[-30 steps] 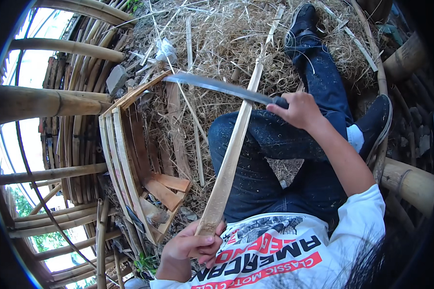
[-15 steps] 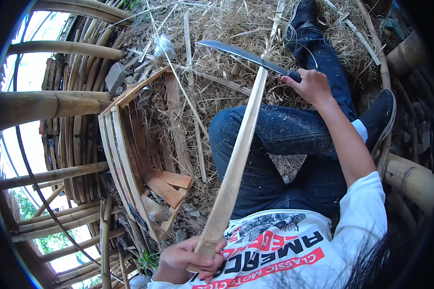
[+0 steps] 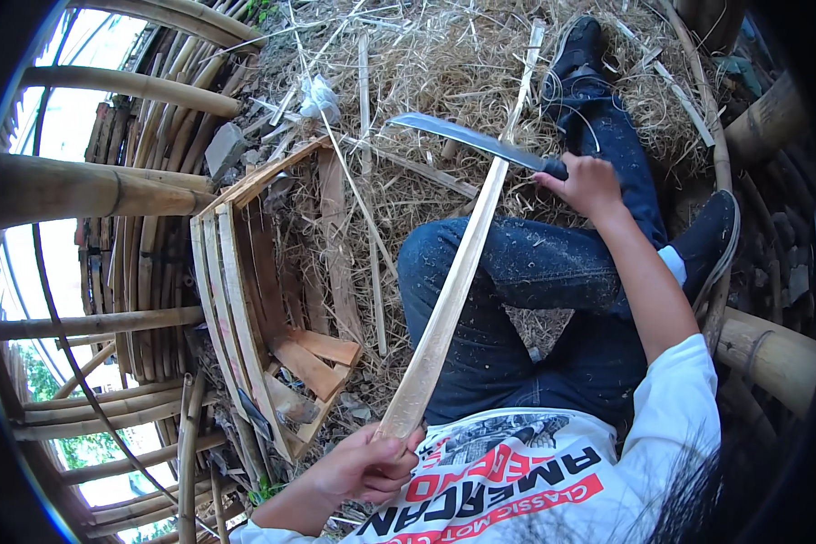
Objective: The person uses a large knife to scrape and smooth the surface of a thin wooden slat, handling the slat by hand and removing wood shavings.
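Observation:
A long pale bamboo strip point(image 3: 456, 295) slants from near my chest, across my bent leg, to the shavings beyond. My left hand point(image 3: 376, 464) is closed round its near end. In my right hand point(image 3: 589, 188) is the dark handle of a machete point(image 3: 462, 134), whose long curved blade points left. The blade lies across the strip, touching or just over it, a short way in front of my right hand. Part of the strip's near end is hidden in the left hand's fingers.
Curly bamboo shavings point(image 3: 426, 82) cover the ground ahead. To the left lies a wooden slatted crate point(image 3: 236, 299), with a white crumpled plastic bag point(image 3: 319, 98) and a grey block point(image 3: 225, 150) beyond it. Bamboo poles point(image 3: 109, 195) line the left side; a thick pole point(image 3: 771, 358) stands at right.
The strip's far end shows more fully now, and the machete sits slightly lower in view. My left hand has shifted a little and turned on the strip. Both grips are kept.

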Available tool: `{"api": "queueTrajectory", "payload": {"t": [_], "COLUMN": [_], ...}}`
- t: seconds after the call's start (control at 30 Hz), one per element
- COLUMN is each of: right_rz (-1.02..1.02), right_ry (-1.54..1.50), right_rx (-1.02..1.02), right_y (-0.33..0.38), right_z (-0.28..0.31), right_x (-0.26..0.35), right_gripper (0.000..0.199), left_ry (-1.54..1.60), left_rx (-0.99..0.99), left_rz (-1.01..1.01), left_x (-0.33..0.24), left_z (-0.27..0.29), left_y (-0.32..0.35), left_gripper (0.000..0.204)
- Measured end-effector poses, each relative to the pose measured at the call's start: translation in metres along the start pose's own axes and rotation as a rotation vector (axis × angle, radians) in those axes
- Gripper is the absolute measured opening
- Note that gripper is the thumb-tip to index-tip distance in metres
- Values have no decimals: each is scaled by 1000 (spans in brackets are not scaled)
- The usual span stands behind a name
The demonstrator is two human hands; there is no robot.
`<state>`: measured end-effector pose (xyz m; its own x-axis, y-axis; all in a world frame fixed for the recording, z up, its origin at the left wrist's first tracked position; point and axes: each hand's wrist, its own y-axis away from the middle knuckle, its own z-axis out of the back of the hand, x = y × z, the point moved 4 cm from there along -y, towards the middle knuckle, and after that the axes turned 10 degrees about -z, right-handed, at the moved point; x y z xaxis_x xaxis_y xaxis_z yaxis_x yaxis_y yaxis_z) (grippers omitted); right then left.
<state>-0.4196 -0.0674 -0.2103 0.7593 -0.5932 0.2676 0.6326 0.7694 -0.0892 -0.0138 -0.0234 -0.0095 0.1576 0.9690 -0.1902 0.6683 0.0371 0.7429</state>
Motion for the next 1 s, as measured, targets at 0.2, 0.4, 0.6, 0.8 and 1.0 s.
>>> {"api": "queueTrajectory", "payload": {"t": [0.2,0.4,0.6,0.8,1.0], "right_rz": [-141,76,101,-138,-153], "right_ry": [-397,-520,-189,-58,-29], "right_rx": [507,484,412,362,178], "right_y": [2,9,-3,-11,-15], "right_z": [7,19,-5,-28,-30], "right_x": [10,22,0,-7,-13], "right_gripper": [57,29,23,23,20], "left_ry": [-137,9,150,220,293], "left_rx": [-84,-65,-78,-57,-33], "left_rz": [-27,19,82,81,75], "left_x": [6,7,10,9,8], "left_z": [10,19,11,18,11], "left_y": [-4,-6,-1,-23,-20], "left_gripper": [37,32,27,17,16]}}
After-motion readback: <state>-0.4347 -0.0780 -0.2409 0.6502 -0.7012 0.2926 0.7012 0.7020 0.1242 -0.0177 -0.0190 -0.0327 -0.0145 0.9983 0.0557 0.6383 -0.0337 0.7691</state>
